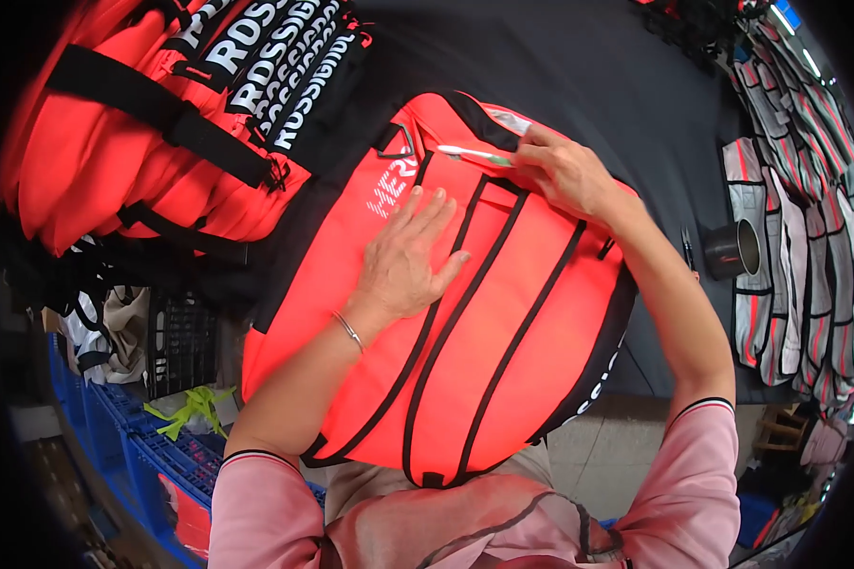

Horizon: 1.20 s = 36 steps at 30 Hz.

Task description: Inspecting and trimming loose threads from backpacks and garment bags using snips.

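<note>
A large bright red-orange backpack (503, 284) with black piping lies in front of me, its lower end against my lap. My left hand (403, 261) rests flat on its upper left panel, fingers stretched out, beside white printed lettering. Near the bag's top, my right hand (565, 171) is closed around a slim white and green toothbrush (474, 154). The brush's white end points left, just above the red fabric and near a black strap. The fingers partly hide its other end.
Several red bags with black straps (152, 123) are stacked at the far left. A metal cup (733, 250) and a black pen (687, 248) sit at the right, beside piles of grey straps (759, 275). Blue crates (133, 427) stand at lower left.
</note>
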Available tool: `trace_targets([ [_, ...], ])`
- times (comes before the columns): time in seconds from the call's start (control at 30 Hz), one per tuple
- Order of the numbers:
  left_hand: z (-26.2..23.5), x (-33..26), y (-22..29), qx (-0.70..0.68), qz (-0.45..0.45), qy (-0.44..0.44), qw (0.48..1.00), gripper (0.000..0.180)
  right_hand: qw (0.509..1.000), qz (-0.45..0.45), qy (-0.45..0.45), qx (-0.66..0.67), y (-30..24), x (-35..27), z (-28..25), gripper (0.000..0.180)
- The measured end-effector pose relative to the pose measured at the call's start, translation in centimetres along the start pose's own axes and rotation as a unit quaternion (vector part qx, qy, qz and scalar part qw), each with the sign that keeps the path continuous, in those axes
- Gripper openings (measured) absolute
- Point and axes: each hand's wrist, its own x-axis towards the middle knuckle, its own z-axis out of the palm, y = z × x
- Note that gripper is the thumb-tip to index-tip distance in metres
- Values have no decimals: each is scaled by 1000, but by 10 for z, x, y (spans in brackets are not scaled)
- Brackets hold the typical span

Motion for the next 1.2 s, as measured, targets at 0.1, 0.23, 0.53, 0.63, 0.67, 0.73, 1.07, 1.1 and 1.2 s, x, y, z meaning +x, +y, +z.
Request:
trace_targets([
  [0.1,2,3,2,-12,-4,-6,1000,59,998,-44,35,2,14,15,13,17],
  [0.23,-1,-2,-4,-25,-16,-2,1000,59,1000,-22,-2,9,2,-6,1,17],
  [0.53,2,2,-6,-24,-7,4,1000,59,997,-69,37,-4,4,20,14,15],
  [0.63,0,-2,-5,-29,-15,8,999,60,1000,-27,-5,-5,-6,-1,-3,14],
  [0.67,-1,-3,-4,-29,-12,9,999,60,1000,-29,-7,-4,-5,1,1,14],
  [0.73,0,-3,-2,-25,-11,8,1000,60,997,-68,33,10,0,7,13,15],
  [1.07,0,-1,-5,-33,-19,5,999,60,996,-2,-53,-70,-1,-17,-16,14],
  [1.1,0,-2,-5,-38,-22,5,999,59,996,-1,-56,-69,1,-26,-24,14],
  [1.2,-1,-3,-5,-30,-27,12,999,58,991,21,-88,-103,3,-41,-35,9],
])
